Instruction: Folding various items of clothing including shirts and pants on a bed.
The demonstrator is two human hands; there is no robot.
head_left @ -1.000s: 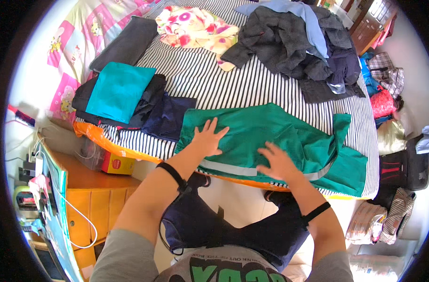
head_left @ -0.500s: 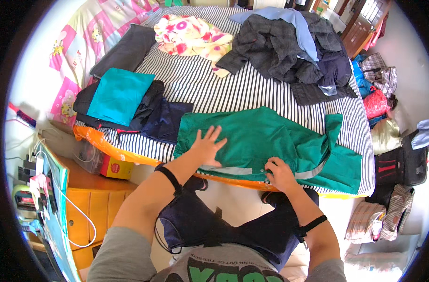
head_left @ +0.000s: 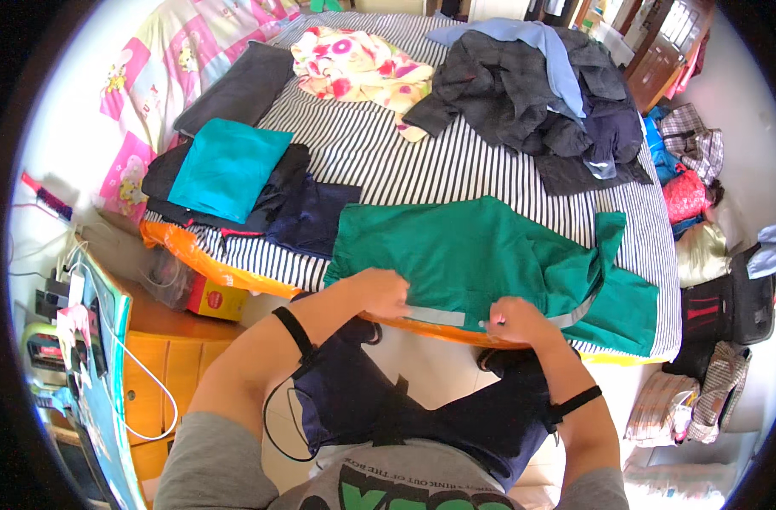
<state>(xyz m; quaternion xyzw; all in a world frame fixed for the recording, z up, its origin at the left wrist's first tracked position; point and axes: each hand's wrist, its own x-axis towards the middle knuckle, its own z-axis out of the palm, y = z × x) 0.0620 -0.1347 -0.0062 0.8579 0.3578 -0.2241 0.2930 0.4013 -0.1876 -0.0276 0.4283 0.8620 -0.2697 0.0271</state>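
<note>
A green garment (head_left: 464, 246) with a pale grey strip lies spread along the near edge of the bed; I cannot tell its exact kind. My left hand (head_left: 383, 291) is at its near edge, close to the strip's left end, with fingers bent down and closed on the cloth. Farther right, my right hand (head_left: 521, 322) is closed in a pinch on the same edge, just past the strip's other end. The fabric between my hands lies mostly flat, and some folds run toward its right side.
A teal folded cloth (head_left: 232, 170) tops a dark clothes pile on the left of the striped bed sheet (head_left: 354, 153). Behind are a patterned blanket (head_left: 354, 68) and a heap of dark grey clothes (head_left: 507, 93). A wooden cabinet (head_left: 163, 374) stands at lower left.
My left hand, earlier spread flat on the garment, has come down to its near edge and closed. My right hand stays pinched there. The view has shifted slightly.
</note>
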